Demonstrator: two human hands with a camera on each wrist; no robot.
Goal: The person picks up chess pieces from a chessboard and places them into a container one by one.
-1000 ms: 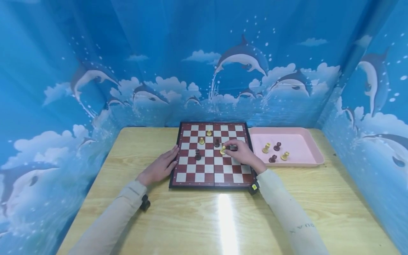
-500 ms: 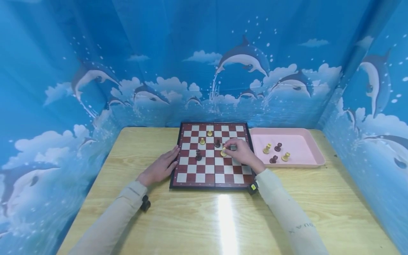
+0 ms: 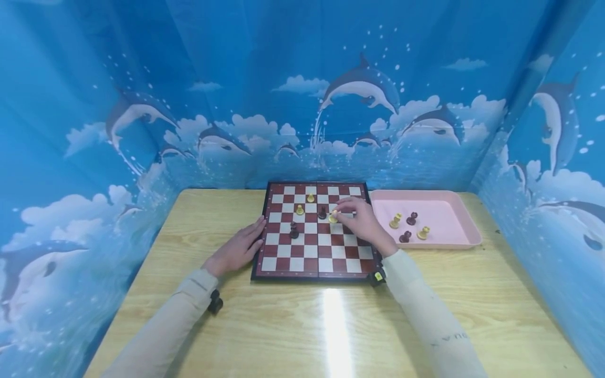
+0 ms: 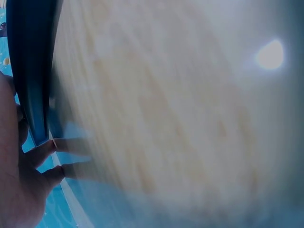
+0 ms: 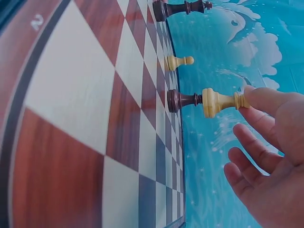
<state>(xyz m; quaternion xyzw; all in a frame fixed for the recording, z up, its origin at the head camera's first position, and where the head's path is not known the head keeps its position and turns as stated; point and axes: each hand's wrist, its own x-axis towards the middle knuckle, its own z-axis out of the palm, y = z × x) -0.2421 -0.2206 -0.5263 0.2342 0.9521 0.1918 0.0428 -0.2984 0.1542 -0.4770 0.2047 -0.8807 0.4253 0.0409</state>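
Note:
My right hand (image 3: 361,220) pinches a yellow chess piece (image 5: 217,102) by its top between thumb and index finger; its head is hidden by the fingertips. The piece is held over the right half of the chessboard (image 3: 302,266), its base off the squares in the right wrist view. Close to its left in the head view stands a dark chess piece (image 3: 322,212). My left hand (image 3: 241,245) rests at the board's left edge with fingers extended. Two yellow pawns (image 3: 300,209) and a tall dark chess piece (image 3: 294,230) stand upright on the left half.
A pink tray (image 3: 454,195) sits against the board's right side, holding several yellow and dark chess pieces (image 3: 423,233). The wooden table (image 3: 283,325) runs back to a blue dolphin-printed curtain (image 3: 264,68). Black cameras are strapped at both wrists.
My right hand has carried the yellow chess piece slightly away from me, closer to the dark piece's row. My left hand has stayed at the board's edge.

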